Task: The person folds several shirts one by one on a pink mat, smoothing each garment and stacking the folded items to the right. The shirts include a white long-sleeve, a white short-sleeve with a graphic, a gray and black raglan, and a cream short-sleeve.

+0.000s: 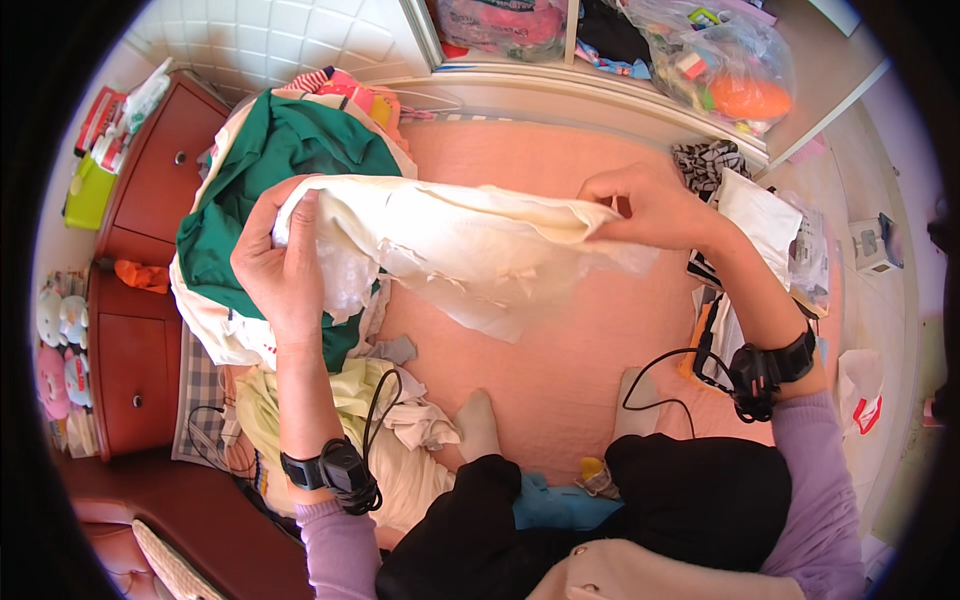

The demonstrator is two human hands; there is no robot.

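Cream garment (470, 245) stretched flat between both hands over the pink bedspread (560, 360): left hand (285, 265) clutches one end, right hand (640, 205) pinches the other.

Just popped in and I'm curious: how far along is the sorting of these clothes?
Looks early. Done: no folded stack is visible. In hand: the left hand and right hand stretch a cream garment over the pink bed. Left: a heap with a green garment and a rumpled yellowish garment lie unfolded.
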